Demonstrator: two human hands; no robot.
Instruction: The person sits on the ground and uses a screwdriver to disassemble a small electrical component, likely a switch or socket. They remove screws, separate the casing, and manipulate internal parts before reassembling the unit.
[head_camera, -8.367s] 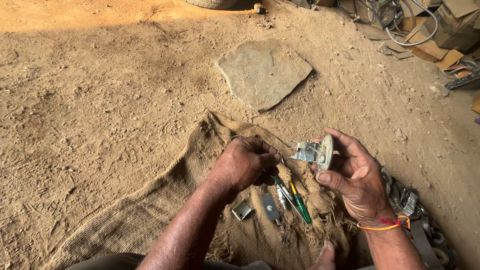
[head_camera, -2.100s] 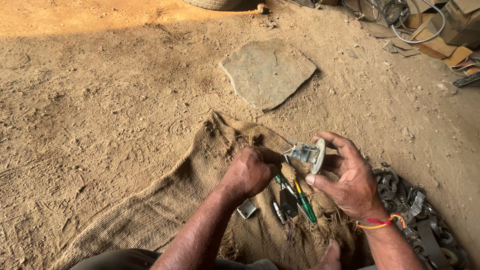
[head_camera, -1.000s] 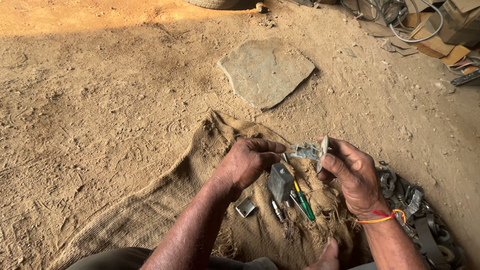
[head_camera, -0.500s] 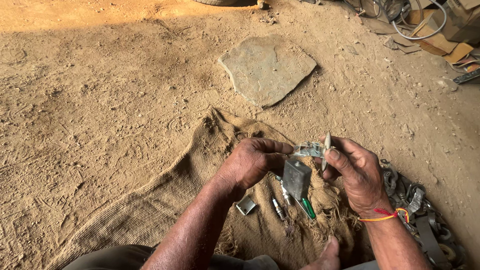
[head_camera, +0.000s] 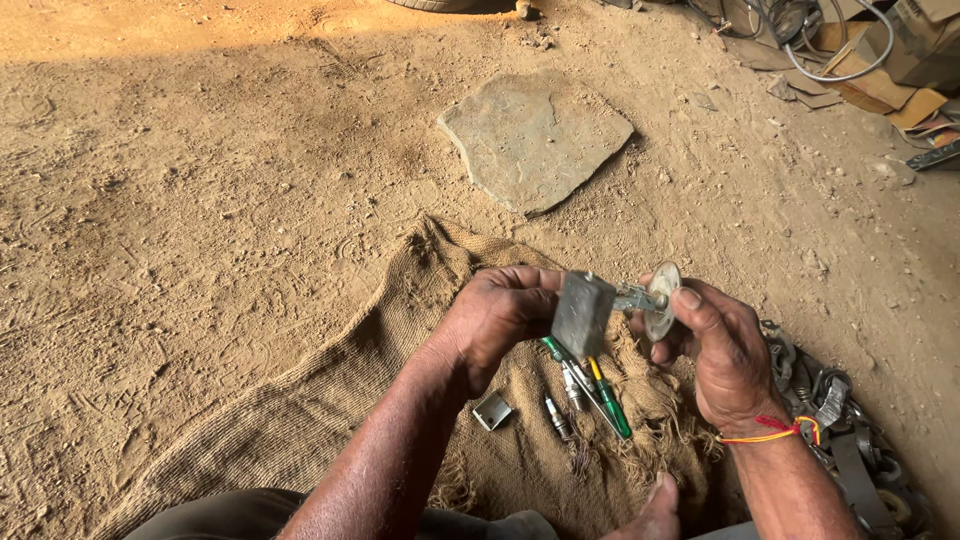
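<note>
My left hand (head_camera: 495, 322) grips a flat grey metal plate (head_camera: 582, 313) and holds it upright against a small metal part. That part, a short stem with a round disc (head_camera: 660, 299) at its end, sits in the fingers of my right hand (head_camera: 718, 348). Both hands hover above a brown burlap sack (head_camera: 330, 420) spread on the dirt. Under them on the sack lie a green-handled screwdriver (head_camera: 608, 398), thin metal tools (head_camera: 571, 385) and a small square metal piece (head_camera: 492, 411).
A flat grey stone (head_camera: 533, 138) lies on the sandy ground beyond the sack. A heap of dark metal scrap and chain links (head_camera: 840, 420) sits at my right. Cardboard, a hose and clutter (head_camera: 860, 50) fill the far right corner. My foot (head_camera: 650, 510) shows at the bottom edge.
My left hand picked the grey plate up from the sack and raised it to the disc part in my right hand, which stayed almost in place.
</note>
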